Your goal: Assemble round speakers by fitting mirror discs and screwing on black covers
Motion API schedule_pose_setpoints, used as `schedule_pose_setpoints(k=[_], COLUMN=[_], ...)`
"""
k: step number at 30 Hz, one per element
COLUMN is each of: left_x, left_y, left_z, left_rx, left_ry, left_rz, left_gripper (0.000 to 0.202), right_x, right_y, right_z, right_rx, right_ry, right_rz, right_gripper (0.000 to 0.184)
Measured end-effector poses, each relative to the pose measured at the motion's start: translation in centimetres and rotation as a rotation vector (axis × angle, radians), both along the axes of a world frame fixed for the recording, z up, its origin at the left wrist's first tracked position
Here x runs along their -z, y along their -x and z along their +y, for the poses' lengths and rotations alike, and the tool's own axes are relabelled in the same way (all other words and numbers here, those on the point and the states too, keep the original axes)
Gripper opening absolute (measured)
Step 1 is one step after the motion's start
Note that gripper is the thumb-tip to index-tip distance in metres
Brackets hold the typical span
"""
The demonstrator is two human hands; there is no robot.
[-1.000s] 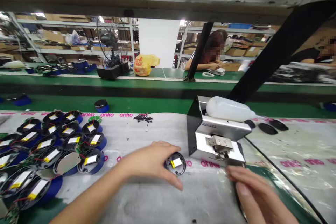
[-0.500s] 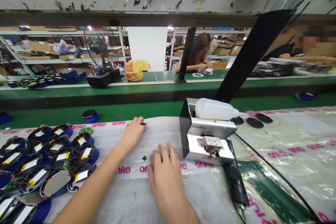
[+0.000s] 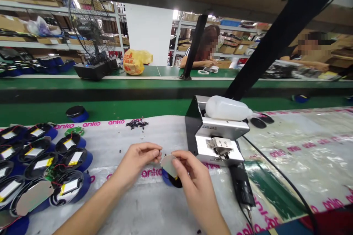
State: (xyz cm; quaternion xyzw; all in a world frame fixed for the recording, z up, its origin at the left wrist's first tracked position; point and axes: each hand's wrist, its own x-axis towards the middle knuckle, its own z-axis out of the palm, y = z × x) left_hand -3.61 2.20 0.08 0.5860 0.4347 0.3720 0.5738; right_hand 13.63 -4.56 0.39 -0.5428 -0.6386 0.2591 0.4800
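My left hand (image 3: pixel 142 156) is in a pinch above the plastic-covered bench, just left of my right hand. What its fingertips hold, if anything, is too small to make out. My right hand (image 3: pixel 194 172) grips a thin round grey disc (image 3: pixel 167 164) between thumb and fingers, tilted up on edge. Right below the disc is a round blue housing (image 3: pixel 167 179) with a dark inside, partly hidden by the disc and my hand. Farther back lies a loose heap of small black pieces (image 3: pixel 137 123).
Many blue housings with white battery packs (image 3: pixel 70 186) crowd the left. A metal-cased machine (image 3: pixel 217 143) carrying a white squeeze bottle (image 3: pixel 227 108) stands right, with a black electric screwdriver (image 3: pixel 242 185) and cable beside it. Two people work across the green line (image 3: pixel 124 84).
My left hand has come back from the heap of black pieces towards my right hand, uncovering the heap. My right hand has turned and now raises the grey disc. The view has shifted.
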Motion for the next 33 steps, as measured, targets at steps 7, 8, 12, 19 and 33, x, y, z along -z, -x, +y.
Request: schedule_pose_setpoints(k=[7, 8, 12, 19, 33], left_x=[1.1, 1.0, 0.8, 0.7, 0.1], left_y=[-0.2, -0.2, -0.1, -0.3, 0.2], left_z=[-1.1, -1.2, -1.6, -1.8, -2.4], left_rx=[-0.015, -0.019, -0.039, -0.033, -0.099], left_ry=[0.335, 0.353, 0.395, 0.438, 0.096], left_rz=[-0.389, -0.413, -0.467, -0.501, -0.171], left_gripper=[0.046, 0.046, 0.043, 0.043, 0.032], right_x=[-0.2, -0.1, 0.2, 0.5, 0.2], right_y=[0.8, 1.0, 2.0, 2.0, 2.0], right_z=[0.3, 0.4, 0.2, 0.2, 0.0], right_rx=[-0.062, -0.07, -0.06, 0.002, 0.055], right_ry=[-0.161, -0.204, -0.325, -0.282, -0.261], right_rz=[-0.083, -0.106, -0.189, -0.158, -0.117], right_gripper=[0.017, 0.018, 0.022, 0.02, 0.015])
